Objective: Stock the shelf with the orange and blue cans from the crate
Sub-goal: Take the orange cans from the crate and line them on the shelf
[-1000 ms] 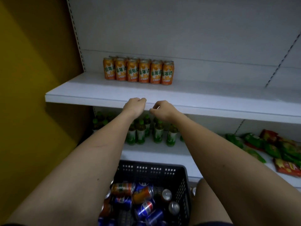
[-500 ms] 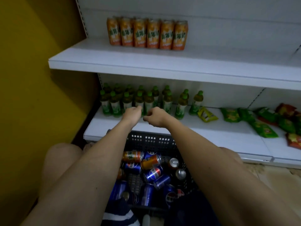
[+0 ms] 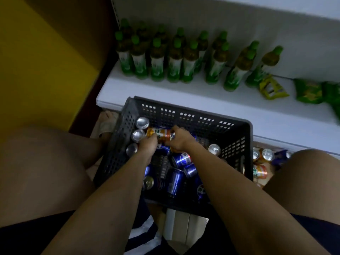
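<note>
inside the black perforated plastic crate (image 3: 185,116), left hand (image 3: 147,145) and right hand (image 3: 181,138) both close on a lying orange aluminium can (image 3: 159,133), apparently to lift it out for shelving.

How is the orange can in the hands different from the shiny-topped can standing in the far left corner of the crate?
The orange can lies on its side, so its printed orange label shows; the corner can stands upright, showing only its silver top. The orange can is gripped by the left hand and right hand; the corner can is untouched. Both are inside the black crate.

The white shelf (image 3: 211,100) carries upright green-capped bottles (image 3: 173,57) and green snack packets (image 3: 309,92).
</note>
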Motion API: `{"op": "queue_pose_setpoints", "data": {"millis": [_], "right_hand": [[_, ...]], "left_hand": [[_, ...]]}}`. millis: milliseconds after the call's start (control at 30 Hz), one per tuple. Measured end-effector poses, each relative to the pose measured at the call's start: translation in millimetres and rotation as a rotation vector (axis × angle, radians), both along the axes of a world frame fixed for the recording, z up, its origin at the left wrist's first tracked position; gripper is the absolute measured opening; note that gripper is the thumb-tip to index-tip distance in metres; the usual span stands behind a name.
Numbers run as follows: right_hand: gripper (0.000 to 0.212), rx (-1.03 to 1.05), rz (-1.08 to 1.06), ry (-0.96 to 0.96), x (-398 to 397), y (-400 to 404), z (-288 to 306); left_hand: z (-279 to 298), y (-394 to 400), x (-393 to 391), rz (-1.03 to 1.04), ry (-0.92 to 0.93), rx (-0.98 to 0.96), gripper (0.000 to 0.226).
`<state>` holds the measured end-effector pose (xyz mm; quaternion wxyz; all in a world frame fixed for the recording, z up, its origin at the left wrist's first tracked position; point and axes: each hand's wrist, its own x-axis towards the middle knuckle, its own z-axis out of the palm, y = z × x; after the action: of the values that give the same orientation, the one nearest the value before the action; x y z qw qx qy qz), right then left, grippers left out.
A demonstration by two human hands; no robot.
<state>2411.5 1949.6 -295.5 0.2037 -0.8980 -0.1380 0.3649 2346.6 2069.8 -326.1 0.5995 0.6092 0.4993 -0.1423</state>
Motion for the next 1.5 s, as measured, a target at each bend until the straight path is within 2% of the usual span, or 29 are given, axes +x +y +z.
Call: {"op": "queue_pose_setpoints", "data": {"millis": [133,367,500,633,733,933,1067,1200,1267,1400,1500], "right_hand": [[0.079,-0.065,0.137,-0.061,13,22,-39],[0.089,-0.186,0.281,-0.050,41,68,-103],[0.087,-0.220,0.272,-0.013,48,83,-121],[0.084,-0.218,0.223,-0.010,52,87,-121],[0.081,-0.150,0.105,-0.009,49,79,-115],[0.077,0.015,-0.267,0.075,29,54,-78],[0.085,0.104,-0.448,0.113,17,39,-40],[0.072,0.381,-0.646,0.170,7,29,8],[0.075,0.504,-0.702,0.188,5,26,34],[0.074,0.698,-0.757,0.160,8,26,92],[0.071,0.770,-0.755,0.115,15,27,133]], "left_hand": [[-43,7,6,0.044,0.084,-0.061,0.056],[-92,20,25,0.127,0.231,-0.168,0.056],[-106,22,24,0.143,0.264,-0.241,0.053],[-105,29,21,0.062,0.276,-0.219,0.057],[-95,33,20,-0.009,0.291,-0.220,0.053],[-57,38,25,-0.063,0.230,-0.193,0.051],[-11,36,26,-0.154,0.124,-0.151,0.047],[32,37,36,-0.277,-0.023,-0.055,0.036],[59,38,44,-0.354,-0.126,-0.001,0.031],[115,46,65,-0.461,-0.334,0.130,0.044],[155,56,76,-0.491,-0.449,0.218,0.046]]}}
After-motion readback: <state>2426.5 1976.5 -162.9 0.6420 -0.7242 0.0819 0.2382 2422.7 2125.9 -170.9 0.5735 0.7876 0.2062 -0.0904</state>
